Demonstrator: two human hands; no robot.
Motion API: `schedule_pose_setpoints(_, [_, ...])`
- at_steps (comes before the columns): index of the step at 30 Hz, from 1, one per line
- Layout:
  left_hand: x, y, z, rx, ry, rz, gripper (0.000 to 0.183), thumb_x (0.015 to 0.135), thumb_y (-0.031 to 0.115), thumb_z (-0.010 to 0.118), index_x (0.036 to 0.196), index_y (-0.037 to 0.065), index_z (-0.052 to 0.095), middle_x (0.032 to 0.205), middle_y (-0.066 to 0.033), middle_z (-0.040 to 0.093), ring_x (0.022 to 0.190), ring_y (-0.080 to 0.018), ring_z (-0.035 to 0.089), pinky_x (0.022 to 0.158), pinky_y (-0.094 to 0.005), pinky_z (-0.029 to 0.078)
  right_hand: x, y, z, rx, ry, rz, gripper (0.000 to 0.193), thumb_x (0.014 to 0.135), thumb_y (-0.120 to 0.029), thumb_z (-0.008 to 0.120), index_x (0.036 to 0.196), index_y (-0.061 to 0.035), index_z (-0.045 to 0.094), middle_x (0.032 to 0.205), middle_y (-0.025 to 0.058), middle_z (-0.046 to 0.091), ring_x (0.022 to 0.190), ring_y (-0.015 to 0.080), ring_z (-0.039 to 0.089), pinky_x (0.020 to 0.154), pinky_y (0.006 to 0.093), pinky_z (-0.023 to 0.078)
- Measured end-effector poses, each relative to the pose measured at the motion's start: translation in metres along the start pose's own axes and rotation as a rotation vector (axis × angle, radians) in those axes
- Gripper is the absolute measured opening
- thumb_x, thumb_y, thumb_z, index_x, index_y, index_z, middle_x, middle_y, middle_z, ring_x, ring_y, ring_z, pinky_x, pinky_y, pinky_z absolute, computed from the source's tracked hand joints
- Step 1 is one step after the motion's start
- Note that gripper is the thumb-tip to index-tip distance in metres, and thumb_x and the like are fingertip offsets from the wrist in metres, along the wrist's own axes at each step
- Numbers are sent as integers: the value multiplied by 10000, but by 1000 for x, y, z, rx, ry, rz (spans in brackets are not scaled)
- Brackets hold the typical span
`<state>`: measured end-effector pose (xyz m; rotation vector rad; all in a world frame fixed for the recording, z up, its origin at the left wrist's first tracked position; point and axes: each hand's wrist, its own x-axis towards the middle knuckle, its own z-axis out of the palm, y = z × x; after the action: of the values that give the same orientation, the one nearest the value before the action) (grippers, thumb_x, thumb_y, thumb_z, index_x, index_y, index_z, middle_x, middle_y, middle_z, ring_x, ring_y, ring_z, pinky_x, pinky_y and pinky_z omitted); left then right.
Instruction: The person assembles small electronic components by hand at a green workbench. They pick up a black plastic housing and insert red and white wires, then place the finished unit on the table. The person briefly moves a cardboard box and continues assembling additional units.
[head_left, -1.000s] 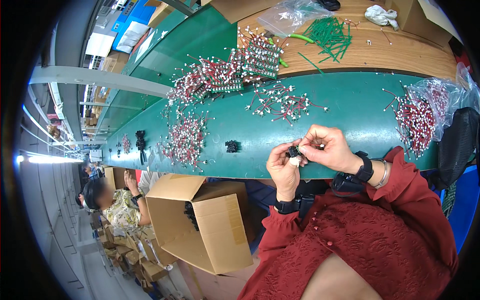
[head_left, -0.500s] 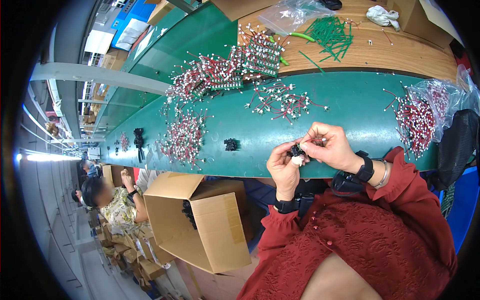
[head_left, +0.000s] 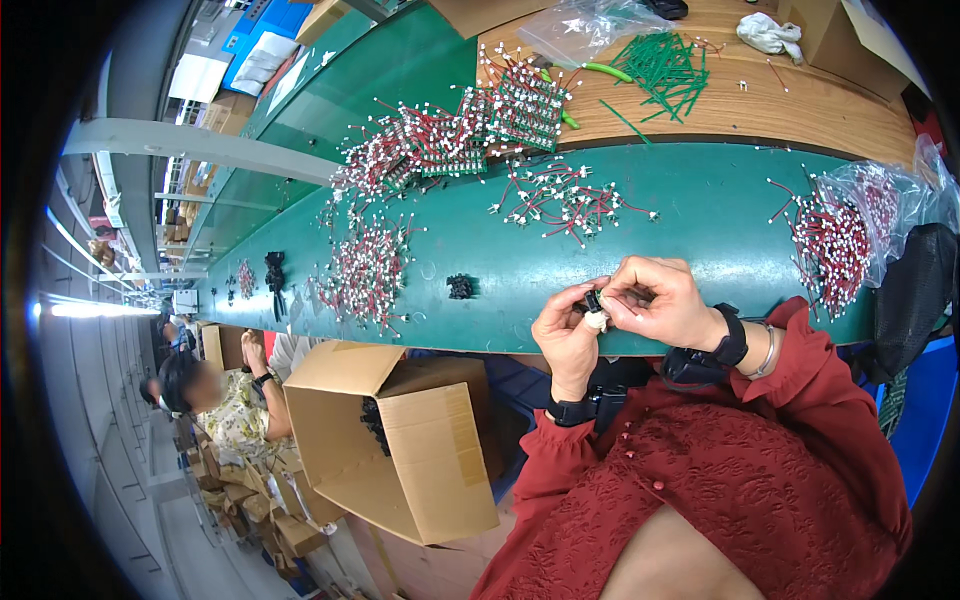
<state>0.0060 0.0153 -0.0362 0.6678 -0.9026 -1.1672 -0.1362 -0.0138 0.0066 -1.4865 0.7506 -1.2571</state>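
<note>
My left hand (head_left: 568, 338) is closed around a small black plastic part (head_left: 591, 301), held just above the near edge of the green table. A whitish piece (head_left: 597, 320), too small to identify, shows by its fingertips. My right hand (head_left: 660, 297) meets the left from the right side, its thumb and forefinger pinched together against the black part. Whatever lies in that pinch is hidden by the fingers. To the left of my hands a small pile of black parts (head_left: 461, 287) lies on the green surface (head_left: 700, 220). Beyond it are loose red-wired connectors (head_left: 568, 200).
Wired circuit boards (head_left: 525, 112) and a connector heap (head_left: 368, 275) lie leftward; another heap (head_left: 832, 245) spills from a plastic bag at right. Green strips (head_left: 665, 75) rest on a wooden board. An open carton (head_left: 440, 465) stands below the edge. A co-worker (head_left: 235, 405) sits further left.
My right hand has turned slightly, its fingers curling in closer over the black part. The red wire seen by its fingertips earlier no longer shows. My left hand stays nearly in place.
</note>
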Motion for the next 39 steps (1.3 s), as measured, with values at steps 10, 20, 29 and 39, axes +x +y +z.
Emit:
schedule_pose_setpoints(10, [-3,1,-2,-57,76,-62,330,720,-31,680,1034,-13,581,975,-144,617,678,-136,586,529,-211,476,6,3,-5,153,-80,104,82,799,-15,634,825,20,565,741,22,598,662,36,535,552,196,444])
schedule_pose_setpoints(20, [0,3,-2,15,91,-87,302,693,-114,655,987,-52,622,868,-89,612,588,-59,515,435,-155,386,4,3,-7,265,-115,300,87,814,-17,614,799,20,536,755,26,585,713,42,535,607,198,449])
schedule_pose_setpoints(29, [0,3,-4,44,34,-69,324,695,-89,673,1012,-49,624,860,-84,616,568,-51,500,417,-153,359,4,3,-5,355,-123,246,77,824,-17,602,796,3,533,752,17,580,687,41,531,592,202,442])
schedule_pose_setpoints(39, [0,5,-1,200,2,-101,296,713,-87,651,1005,-45,630,838,-91,620,554,-55,508,412,-158,360,6,-1,-9,329,-115,361,126,838,-55,600,766,-7,509,720,-3,557,652,23,495,547,195,405])
